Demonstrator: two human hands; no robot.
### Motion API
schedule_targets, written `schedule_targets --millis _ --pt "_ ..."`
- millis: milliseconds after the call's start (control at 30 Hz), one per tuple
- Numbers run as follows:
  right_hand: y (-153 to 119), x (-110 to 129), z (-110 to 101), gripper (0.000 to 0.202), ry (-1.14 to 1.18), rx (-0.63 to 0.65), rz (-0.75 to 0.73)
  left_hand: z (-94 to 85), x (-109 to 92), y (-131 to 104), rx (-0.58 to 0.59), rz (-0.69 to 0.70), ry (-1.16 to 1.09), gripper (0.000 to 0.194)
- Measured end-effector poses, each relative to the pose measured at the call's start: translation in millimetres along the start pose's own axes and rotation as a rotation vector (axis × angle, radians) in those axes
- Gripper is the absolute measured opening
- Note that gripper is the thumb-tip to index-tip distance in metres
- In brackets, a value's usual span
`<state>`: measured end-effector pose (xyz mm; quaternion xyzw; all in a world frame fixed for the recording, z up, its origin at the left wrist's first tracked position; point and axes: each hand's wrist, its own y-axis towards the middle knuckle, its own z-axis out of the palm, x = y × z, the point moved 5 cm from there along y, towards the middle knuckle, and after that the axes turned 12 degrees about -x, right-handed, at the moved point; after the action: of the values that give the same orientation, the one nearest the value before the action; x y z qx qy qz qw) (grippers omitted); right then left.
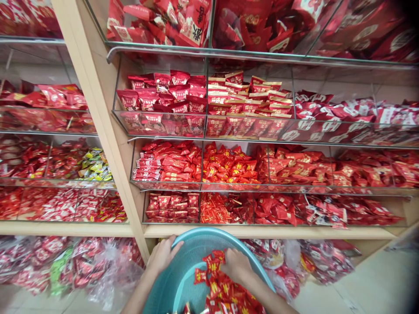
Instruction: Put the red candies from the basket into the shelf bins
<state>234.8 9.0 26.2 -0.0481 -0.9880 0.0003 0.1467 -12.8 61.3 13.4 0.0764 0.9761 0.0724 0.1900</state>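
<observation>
A round teal plastic basket (183, 279) stands low at the bottom centre, with small red-and-yellow wrapped packets (214, 288) heaped on its right side. My left hand (163, 253) grips the basket's rim at the upper left. Inside the basket, my right hand (236, 265) is closed on some of the red packets, its fingertips partly hidden among them. More red packets with yellow print (229, 165) fill a shelf compartment above.
Wooden shelving (268, 231) with glass-fronted bins of red packets spans the view. An upright post (94, 96) divides it at left. Plastic bags of packets (111, 270) lie beneath the bottom shelf, on both sides of the basket. Tiled floor (369, 279) shows at right.
</observation>
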Motion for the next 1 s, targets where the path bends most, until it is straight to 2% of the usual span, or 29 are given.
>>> schedule_targets --millis 133,300,433,533,667,767,833,900,1000 --pt "-4 4 -2 0.025 -0.143 0.000 -0.039 -1.1 0 -1 0.015 -0.021 0.002 0.046" --pt "-8 5 -6 0.023 -0.157 -0.003 -0.045 0.6 1 0 0.022 -0.016 -0.015 0.048" --pt "-7 5 -27 0.018 -0.132 -0.073 -0.057 2.2 2 1 0.006 0.000 -0.012 0.050" --pt "-3 12 -68 0.015 -0.070 -0.162 -0.103 3.6 4 2 0.000 0.010 -0.024 0.050" --pt "8 28 -153 0.025 0.058 -0.296 -0.222 5.9 7 2 -0.008 -0.003 -0.014 0.048" --pt "23 32 -220 0.025 0.090 -0.485 -0.306 5.6 6 1 -0.006 -0.003 -0.007 0.047" --pt "38 27 -254 0.015 0.028 -0.621 -0.329 4.0 4 1 0.004 -0.008 -0.010 0.047" --pt "55 19 -273 0.008 -0.098 -0.693 -0.331 2.3 3 0 0.017 -0.027 -0.017 0.047" --pt "79 7 -276 0.015 -0.266 -0.645 -0.340 0.7 3 0 0.028 -0.046 -0.023 0.047"
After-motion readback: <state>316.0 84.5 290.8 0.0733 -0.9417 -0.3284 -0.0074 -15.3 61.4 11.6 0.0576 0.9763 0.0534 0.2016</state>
